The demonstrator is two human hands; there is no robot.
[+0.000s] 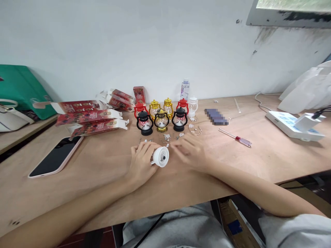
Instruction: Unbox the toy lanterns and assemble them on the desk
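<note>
My left hand [143,163] is closed around a white lantern [160,157], tipped so that its round open base, with dark parts inside, faces me. To the right of it, my right hand [190,151] is low over the table, blurred by motion; what its fingers hold, if anything, cannot be made out. Small metal and white parts [167,137] lie just beyond both hands. Behind them stand several small lanterns: black [145,123], gold with black [161,121], gold [168,107], red [182,104] and white [192,105].
Red cardboard boxes [95,117] and a phone [57,156] lie left on the wooden table [108,206]. A bottle [184,89] stands by the wall. Rightward are a pixelated dark object [216,116], a screwdriver [236,137] and a power strip [292,125].
</note>
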